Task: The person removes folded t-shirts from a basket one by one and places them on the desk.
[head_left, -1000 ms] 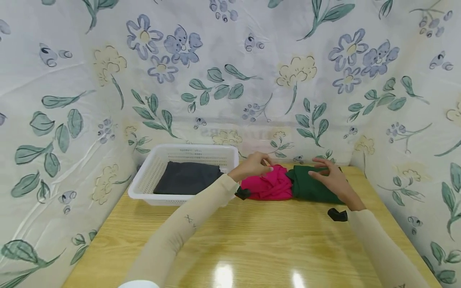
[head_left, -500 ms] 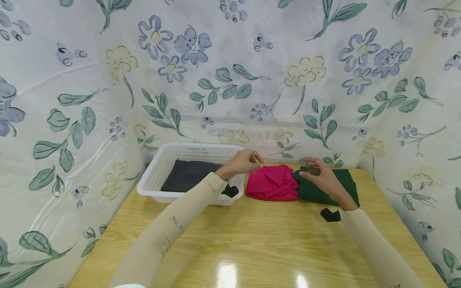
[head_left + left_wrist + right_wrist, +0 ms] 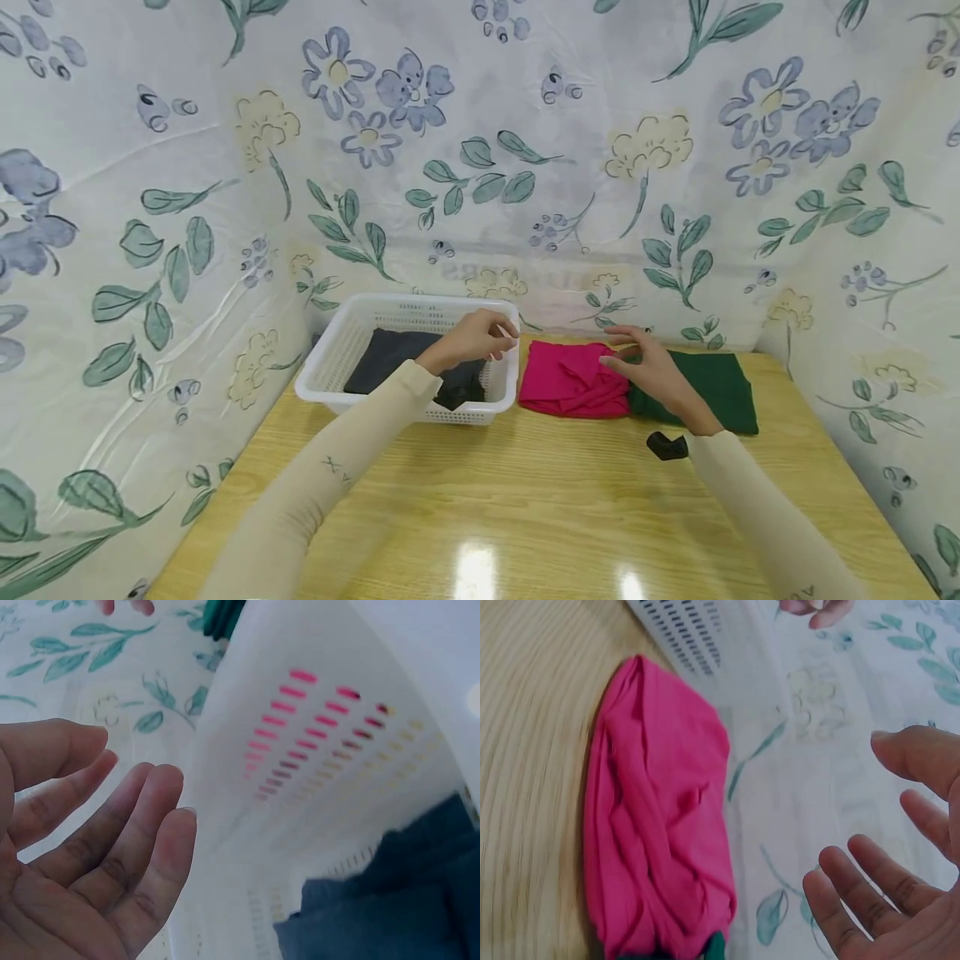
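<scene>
Lying below the left hand and off to its left is dark cloth, inside the basket. That hand's hovering, thumb and fingers loosely apart. Pink cloth is between both hands, just left of the right hand, whose fingers are apart too. Green cloth's below that one, stretching right.

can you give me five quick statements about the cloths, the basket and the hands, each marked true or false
1. The dark cloth lies inside the basket. True.
2. The pink cloth lies between the basket and the green cloth. True.
3. Neither the left hand nor the right hand holds anything. True.
4. The green cloth is inside the basket. False: it lies on the table.
5. The basket is black. False: it is white.
</scene>
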`<state>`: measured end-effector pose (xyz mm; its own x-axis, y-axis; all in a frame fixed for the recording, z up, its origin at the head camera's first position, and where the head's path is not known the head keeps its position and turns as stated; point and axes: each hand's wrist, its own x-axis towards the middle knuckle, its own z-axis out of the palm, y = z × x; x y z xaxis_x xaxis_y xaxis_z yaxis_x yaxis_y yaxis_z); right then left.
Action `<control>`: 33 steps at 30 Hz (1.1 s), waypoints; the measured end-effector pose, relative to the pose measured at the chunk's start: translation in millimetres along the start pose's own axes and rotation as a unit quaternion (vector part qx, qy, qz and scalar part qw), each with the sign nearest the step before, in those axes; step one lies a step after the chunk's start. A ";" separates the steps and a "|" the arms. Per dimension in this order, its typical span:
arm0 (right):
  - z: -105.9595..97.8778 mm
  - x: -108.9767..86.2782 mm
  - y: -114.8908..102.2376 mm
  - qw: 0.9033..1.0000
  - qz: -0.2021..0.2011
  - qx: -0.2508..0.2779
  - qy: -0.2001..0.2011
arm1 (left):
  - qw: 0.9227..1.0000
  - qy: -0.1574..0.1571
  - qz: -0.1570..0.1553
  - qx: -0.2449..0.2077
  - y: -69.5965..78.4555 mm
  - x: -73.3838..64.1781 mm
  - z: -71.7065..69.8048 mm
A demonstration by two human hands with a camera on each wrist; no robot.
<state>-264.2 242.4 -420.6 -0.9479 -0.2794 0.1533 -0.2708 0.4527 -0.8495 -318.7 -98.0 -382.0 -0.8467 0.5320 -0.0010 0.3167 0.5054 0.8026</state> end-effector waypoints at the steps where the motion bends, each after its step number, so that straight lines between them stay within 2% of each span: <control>1: 2.9 1.4 -1.8 1.000 -0.003 0.003 -0.003 | 1.000 0.003 -0.005 0.000 -1.7 -2.1 -2.7; 10: 27.1 13.9 -17.3 0.999 -0.032 0.019 -0.016 | 0.999 0.024 -0.032 0.002 -20.5 -17.2 -25.2; 17: 46.4 23.9 -33.3 0.999 -0.030 0.016 -0.029 | 0.998 0.030 -0.058 0.011 -33.0 -27.8 -41.1; 22: 59.5 18.6 -63.8 0.998 -0.035 0.015 -0.044 | 0.997 0.033 -0.066 0.014 -42.6 -34.9 -49.9; 25: 67.4 22.6 -62.8 0.998 -0.040 0.015 -0.046 | 0.996 0.040 -0.071 0.025 -48.0 -38.5 -56.0; 29: 79.8 36.6 -48.5 0.998 -0.044 0.015 -0.041 | 0.995 0.050 -0.083 0.040 -56.0 -42.9 -66.2; 33: 91.2 42.5 -56.5 0.997 -0.053 0.023 -0.041 | 0.991 0.060 -0.108 0.043 -65.2 -49.7 -76.4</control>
<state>-273.9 127.8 -412.1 -0.8966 -0.3934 0.2034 -0.3592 0.3772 -0.8536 -329.9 -209.4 -388.6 -0.9416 0.3235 -0.0929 0.1532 0.6577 0.7376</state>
